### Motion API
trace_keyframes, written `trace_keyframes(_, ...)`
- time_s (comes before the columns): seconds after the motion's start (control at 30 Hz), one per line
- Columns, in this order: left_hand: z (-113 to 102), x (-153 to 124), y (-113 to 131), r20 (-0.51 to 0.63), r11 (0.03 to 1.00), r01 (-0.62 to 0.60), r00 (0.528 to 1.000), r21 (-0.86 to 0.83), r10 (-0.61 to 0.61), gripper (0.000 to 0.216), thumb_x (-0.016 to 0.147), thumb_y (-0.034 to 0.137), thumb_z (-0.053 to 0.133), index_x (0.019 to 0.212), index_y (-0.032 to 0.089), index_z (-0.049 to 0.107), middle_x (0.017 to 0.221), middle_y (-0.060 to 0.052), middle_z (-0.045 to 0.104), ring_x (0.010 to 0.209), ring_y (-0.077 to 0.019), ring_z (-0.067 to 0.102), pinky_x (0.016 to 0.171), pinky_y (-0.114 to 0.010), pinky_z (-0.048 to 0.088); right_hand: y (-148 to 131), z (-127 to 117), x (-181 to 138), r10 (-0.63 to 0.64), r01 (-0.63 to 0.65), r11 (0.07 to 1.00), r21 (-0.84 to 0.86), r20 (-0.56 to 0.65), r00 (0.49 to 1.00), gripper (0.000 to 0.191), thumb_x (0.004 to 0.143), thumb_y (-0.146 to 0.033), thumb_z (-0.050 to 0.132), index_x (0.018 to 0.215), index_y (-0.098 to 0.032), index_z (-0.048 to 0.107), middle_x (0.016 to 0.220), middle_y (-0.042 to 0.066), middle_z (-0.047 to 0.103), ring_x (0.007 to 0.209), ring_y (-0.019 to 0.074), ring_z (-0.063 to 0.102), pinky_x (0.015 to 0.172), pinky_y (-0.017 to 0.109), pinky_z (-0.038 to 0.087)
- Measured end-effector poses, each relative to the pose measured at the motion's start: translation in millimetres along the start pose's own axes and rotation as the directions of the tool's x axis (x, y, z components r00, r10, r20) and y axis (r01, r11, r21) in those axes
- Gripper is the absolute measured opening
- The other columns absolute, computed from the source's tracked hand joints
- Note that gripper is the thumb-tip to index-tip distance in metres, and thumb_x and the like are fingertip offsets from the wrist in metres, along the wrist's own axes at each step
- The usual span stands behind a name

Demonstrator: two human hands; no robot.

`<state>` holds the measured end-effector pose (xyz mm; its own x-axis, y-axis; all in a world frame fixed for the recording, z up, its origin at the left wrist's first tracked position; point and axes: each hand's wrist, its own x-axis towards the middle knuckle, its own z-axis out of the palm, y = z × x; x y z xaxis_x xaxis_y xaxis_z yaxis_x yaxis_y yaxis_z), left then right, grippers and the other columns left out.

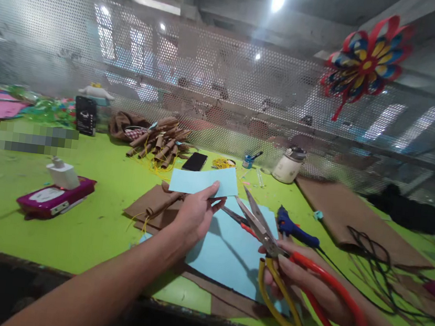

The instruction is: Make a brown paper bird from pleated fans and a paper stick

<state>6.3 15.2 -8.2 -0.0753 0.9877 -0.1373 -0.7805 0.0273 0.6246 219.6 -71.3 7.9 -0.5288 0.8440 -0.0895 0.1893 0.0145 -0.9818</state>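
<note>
Between the thumb and fingers of my left hand (198, 211) is a strip of light blue paper (203, 180), raised above the table. My right hand (292, 267) grips a pair of scissors (267, 238) with one red and one yellow handle; their blades are parted and point up toward the paper's right end. Below lies a larger light blue sheet (225, 259). Another tool with dark jaws and a red part (247, 229) shows behind the scissors. A brown paper roll (163, 204) rests on brown paper (139, 201) left of my left hand.
A blue glue gun (296, 228) with a black cord lies right of the blue sheet. Folded brown paper (353, 217) is further right. Several brown rolls (160, 143), a phone (195, 162) and a bottle (288, 165) stand or lie behind. A purple power strip (57, 196) sits left.
</note>
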Motion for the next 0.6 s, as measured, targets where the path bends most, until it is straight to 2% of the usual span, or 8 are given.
trace_keyframes(0.13,2,-4,-2,0.057,1.000,0.010,0.998,-0.001,-0.010,0.014,0.072,0.008,0.066,0.085,0.011,0.065,0.088,-0.007,0.067,0.073,-0.0125,0.061,0.069,-0.028,0.053,12,5,0,-0.001,0.005,0.984,0.180,-0.024,1.000,0.028,0.089,-0.039,0.047,0.101,-0.015,0.056,0.079,0.007,0.062,0.067,0.0147,0.058,0.062,0.028,0.045)
trace_keyframes(0.27,7,-11,-4,0.152,0.998,-0.010,0.988,-0.056,0.019,0.020,0.070,0.008,0.069,0.090,0.011,0.066,0.093,-0.009,0.068,0.083,-0.0161,0.062,0.079,-0.035,0.054,23,22,8,-0.001,0.010,0.897,0.441,-0.020,1.000,0.035,0.087,-0.042,0.050,0.111,-0.016,0.052,0.085,0.009,0.063,0.075,0.0176,0.062,0.071,0.034,0.047)
trace_keyframes(0.4,10,-17,-3,0.182,0.995,-0.027,0.982,-0.098,0.045,0.025,0.069,0.006,0.070,0.093,0.010,0.066,0.091,-0.010,0.069,0.082,-0.0155,0.063,0.080,-0.032,0.054,26,45,22,-0.053,0.053,0.800,0.598,-0.018,0.998,0.037,0.084,-0.044,0.054,0.110,-0.017,0.053,0.086,0.008,0.065,0.078,0.0187,0.063,0.074,0.035,0.047)
trace_keyframes(0.5,13,-21,-1,0.217,0.994,-0.002,0.976,-0.106,0.025,0.023,0.069,0.006,0.070,0.092,0.008,0.066,0.088,-0.010,0.069,0.080,-0.0150,0.064,0.080,-0.031,0.054,22,59,32,-0.095,0.129,0.736,0.665,-0.088,0.992,0.041,0.084,-0.049,0.052,0.109,-0.017,0.054,0.086,0.009,0.065,0.080,0.0193,0.062,0.077,0.036,0.045)
trace_keyframes(0.6,15,-25,2,0.222,0.994,0.016,0.975,-0.110,0.009,0.020,0.071,0.007,0.069,0.091,0.007,0.065,0.087,-0.010,0.069,0.080,-0.0158,0.064,0.081,-0.033,0.055,19,68,39,-0.128,0.228,0.710,0.666,-0.196,0.972,0.045,0.082,-0.054,0.051,0.108,-0.017,0.056,0.086,0.009,0.065,0.080,0.0197,0.062,0.078,0.036,0.045)
